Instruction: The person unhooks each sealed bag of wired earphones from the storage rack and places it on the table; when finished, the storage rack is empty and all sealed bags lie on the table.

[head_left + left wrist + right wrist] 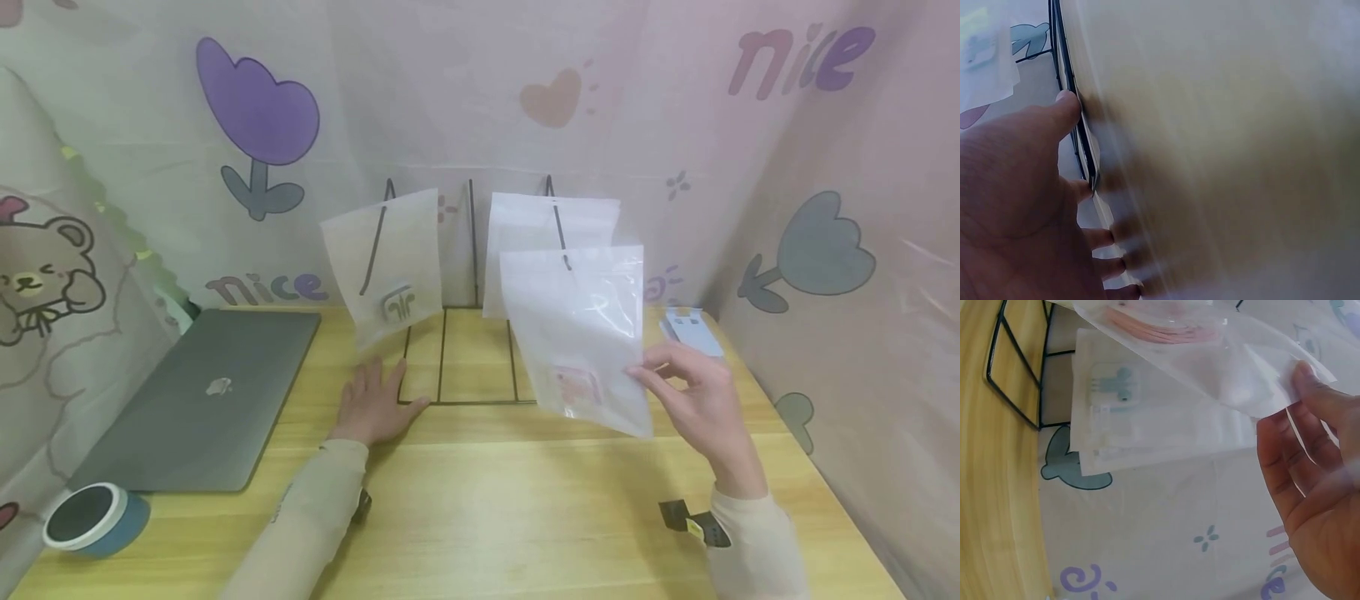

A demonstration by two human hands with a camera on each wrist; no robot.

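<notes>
My right hand (693, 404) pinches the lower right edge of a translucent white plastic pouch (600, 333) with pink contents (577, 386), which hangs on a slim black prong (558, 225) of a wire rack (442, 358). My left hand (375, 404) lies, fingers spread, at the rack's base. I seem to be hanging or removing the pouch, I cannot tell which; next calls for easing its top along the prong. The right wrist view reveals pale earphones (1121, 387) in a second white pouch (1172, 434), hidden in the head view.
</notes>
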